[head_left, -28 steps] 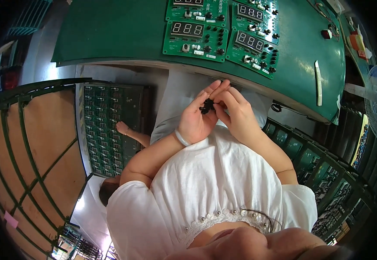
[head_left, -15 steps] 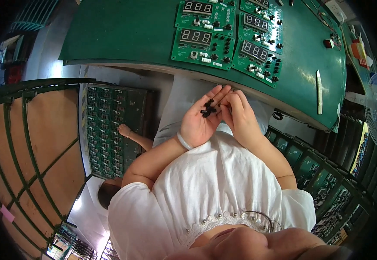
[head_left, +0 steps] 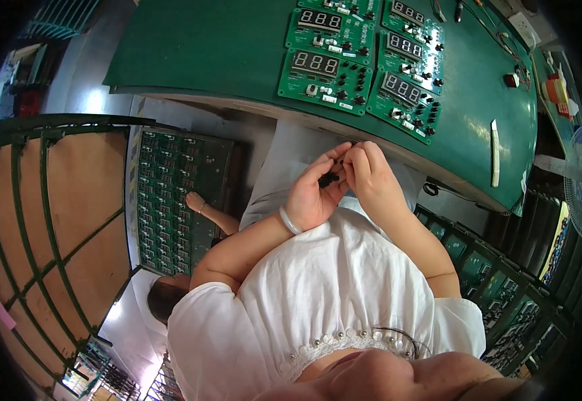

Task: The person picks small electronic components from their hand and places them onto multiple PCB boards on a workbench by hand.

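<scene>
My left hand (head_left: pixel 309 197) is cupped below the bench edge, with several small black parts (head_left: pixel 329 179) lying in its palm. Its fingers curl up around them, partly hiding the pile. Against its fingertips, my right hand (head_left: pixel 371 179) is closed in a pinch; what sits between its thumb and finger is too small and hidden to make out. Just beyond both hands, green circuit boards lie in two columns on the bench, among them a near left board (head_left: pixel 325 81) and a near right board (head_left: pixel 403 103). Each carries a three-digit display and small black buttons.
The green-topped bench (head_left: pixel 197 60) spans the far side. A pale flat strip (head_left: pixel 495 154) and cables (head_left: pixel 491 23) lie on its right. A co-worker's hand (head_left: pixel 195 200) touches a tray of boards (head_left: pixel 164 207) at left. Racks of boards (head_left: pixel 485 281) stand at right.
My left hand's fingers have curled inward over the black parts, and its fingertips now meet my right hand's pinch. The whole view has shifted slightly, moving the boards a little right and down.
</scene>
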`<action>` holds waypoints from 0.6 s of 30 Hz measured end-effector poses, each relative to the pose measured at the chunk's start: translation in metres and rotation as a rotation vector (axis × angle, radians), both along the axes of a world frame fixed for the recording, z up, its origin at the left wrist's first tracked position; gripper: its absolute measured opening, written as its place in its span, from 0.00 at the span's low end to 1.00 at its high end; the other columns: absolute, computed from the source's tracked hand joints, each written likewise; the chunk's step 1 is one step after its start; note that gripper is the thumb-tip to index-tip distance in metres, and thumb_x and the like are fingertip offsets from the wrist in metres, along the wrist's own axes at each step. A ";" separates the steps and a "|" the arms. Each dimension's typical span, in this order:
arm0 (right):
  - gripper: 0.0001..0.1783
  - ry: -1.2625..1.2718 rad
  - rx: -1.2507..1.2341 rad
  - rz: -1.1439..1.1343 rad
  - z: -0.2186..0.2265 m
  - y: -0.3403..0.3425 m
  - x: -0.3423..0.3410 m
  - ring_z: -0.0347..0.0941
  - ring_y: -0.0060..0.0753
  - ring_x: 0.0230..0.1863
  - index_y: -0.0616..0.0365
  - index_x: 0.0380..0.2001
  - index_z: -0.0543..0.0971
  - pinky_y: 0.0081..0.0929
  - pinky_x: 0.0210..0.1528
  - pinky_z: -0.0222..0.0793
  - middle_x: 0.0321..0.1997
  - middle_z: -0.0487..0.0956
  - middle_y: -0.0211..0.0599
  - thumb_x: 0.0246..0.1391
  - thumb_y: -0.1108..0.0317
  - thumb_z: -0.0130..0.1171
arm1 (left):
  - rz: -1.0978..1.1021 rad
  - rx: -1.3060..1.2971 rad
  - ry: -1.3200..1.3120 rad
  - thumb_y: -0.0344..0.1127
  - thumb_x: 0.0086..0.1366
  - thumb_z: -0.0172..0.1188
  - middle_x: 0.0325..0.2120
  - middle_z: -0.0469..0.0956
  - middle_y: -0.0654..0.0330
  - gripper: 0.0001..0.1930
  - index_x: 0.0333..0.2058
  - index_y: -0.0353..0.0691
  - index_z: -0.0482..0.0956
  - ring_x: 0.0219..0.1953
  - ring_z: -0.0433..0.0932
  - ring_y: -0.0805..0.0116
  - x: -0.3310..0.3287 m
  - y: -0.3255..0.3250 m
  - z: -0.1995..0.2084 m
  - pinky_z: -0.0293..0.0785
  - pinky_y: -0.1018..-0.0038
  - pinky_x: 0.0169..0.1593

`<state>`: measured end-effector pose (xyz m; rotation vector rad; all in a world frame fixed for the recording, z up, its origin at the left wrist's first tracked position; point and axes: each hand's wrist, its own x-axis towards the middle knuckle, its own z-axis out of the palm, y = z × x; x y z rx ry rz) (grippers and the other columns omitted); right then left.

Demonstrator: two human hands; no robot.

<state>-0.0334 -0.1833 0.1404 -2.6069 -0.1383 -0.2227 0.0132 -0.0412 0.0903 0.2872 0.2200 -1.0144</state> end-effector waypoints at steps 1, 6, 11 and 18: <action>0.12 -0.004 0.004 0.012 0.002 -0.001 0.001 0.66 0.45 0.38 0.64 0.32 0.68 0.32 0.43 0.68 0.34 0.65 0.44 0.39 0.78 0.54 | 0.002 0.022 -0.014 0.33 0.70 0.40 0.48 0.73 0.61 0.19 0.57 0.36 0.65 0.46 0.73 0.74 -0.002 0.000 -0.001 0.69 0.73 0.56; 0.13 0.079 -0.191 0.128 0.004 0.003 0.003 0.67 0.45 0.39 0.63 0.33 0.69 0.34 0.43 0.68 0.34 0.66 0.44 0.39 0.76 0.53 | -0.052 0.111 -0.026 0.33 0.69 0.45 0.44 0.74 0.64 0.15 0.53 0.38 0.69 0.45 0.73 0.73 -0.011 0.006 -0.020 0.70 0.73 0.53; 0.08 0.143 -0.033 0.174 -0.009 0.000 0.001 0.69 0.46 0.38 0.62 0.32 0.70 0.36 0.40 0.68 0.34 0.69 0.43 0.44 0.77 0.54 | -0.094 0.076 -0.012 0.31 0.69 0.48 0.44 0.75 0.59 0.12 0.49 0.36 0.71 0.49 0.75 0.67 -0.021 0.006 -0.049 0.71 0.70 0.57; 0.03 0.125 0.026 0.147 -0.035 0.018 -0.001 0.70 0.47 0.36 0.60 0.29 0.73 0.40 0.37 0.66 0.30 0.72 0.41 0.48 0.76 0.55 | -0.064 0.104 0.122 0.30 0.69 0.48 0.49 0.72 0.55 0.14 0.52 0.35 0.70 0.54 0.72 0.62 -0.028 0.017 -0.073 0.69 0.67 0.61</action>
